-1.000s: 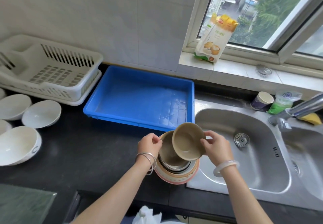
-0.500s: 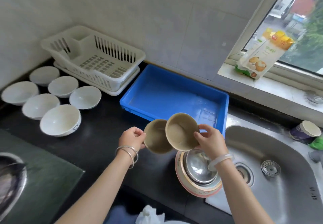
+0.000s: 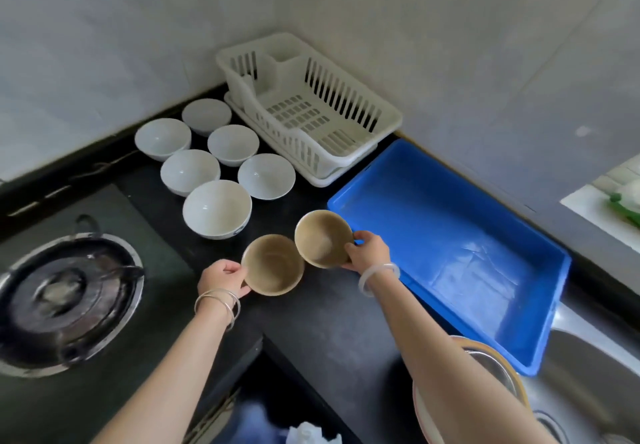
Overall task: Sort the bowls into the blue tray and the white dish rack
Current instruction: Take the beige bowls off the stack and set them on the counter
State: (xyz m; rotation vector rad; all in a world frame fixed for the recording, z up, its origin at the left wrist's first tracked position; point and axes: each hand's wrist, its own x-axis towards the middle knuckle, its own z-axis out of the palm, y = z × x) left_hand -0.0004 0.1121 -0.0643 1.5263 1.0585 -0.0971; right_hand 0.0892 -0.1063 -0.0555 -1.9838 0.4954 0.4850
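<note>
The person is standing at the dark counter holding two tan bowls, one in each hand. The left hand is gripping the near-left rim of the left tan bowl, thumb over the lip and fingers curled beneath. The right hand is pinching the right rim of the right tan bowl the same way. Both bowls are being carried mouth-up and tipped a little toward the person, a rim hold that I take to be meant for setting each one down flat. Their edges are meeting in the view; I cannot tell whether they are actually touching, nor whether the left one is resting on the counter.

The right bowl is hovering just at the near-left corner of the blue tray, so the tray looks like its destination. The tray's raised rim is the edge to lift over, and its floor is lying bare, giving plenty of room. The white dish rack is sitting farther back against the wall, touching or nearly touching the tray's far-left corner, with nothing showing in it. Six white bowls are clustered left of the rack, the nearest one close to the left tan bowl, so a careless leftward swing could knock it. A gas burner is lying at the near left, and a stack of dishes is waiting near right beside the sink.
</note>
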